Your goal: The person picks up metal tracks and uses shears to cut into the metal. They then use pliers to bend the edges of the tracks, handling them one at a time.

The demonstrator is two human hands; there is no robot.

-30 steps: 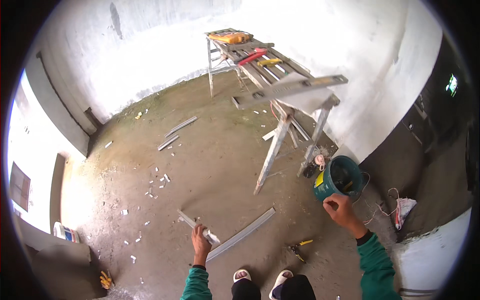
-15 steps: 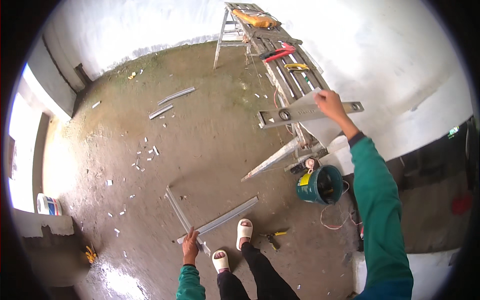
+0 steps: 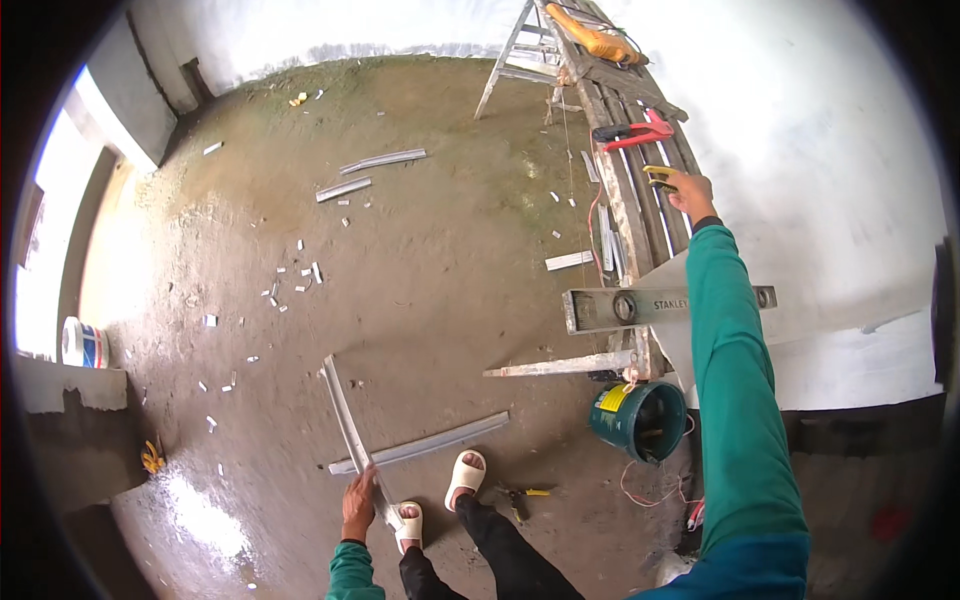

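My left hand is closed round the lower end of a thin metal channel, which slants up from beside my foot. Under it, a second metal channel lies crosswise on the floor. My right arm reaches far forward over a slatted wooden trestle platform. There my right hand has its fingers on a small yellow-handled tool, whose working end I cannot make out. A red-and-black hand tool lies just beyond. Below my forearm, a spirit level rests across the platform's near end.
An orange power tool sits at the platform's far end. A green bucket stands below its near leg. Yellow-handled snips lie by my right foot. Metal offcuts and small scraps are scattered on the floor. A white bucket stands left.
My right hand has left the spirit level and moved forward onto the yellow-handled tool. The level now rests by itself. My left hand stays on the channel. The view has shifted.
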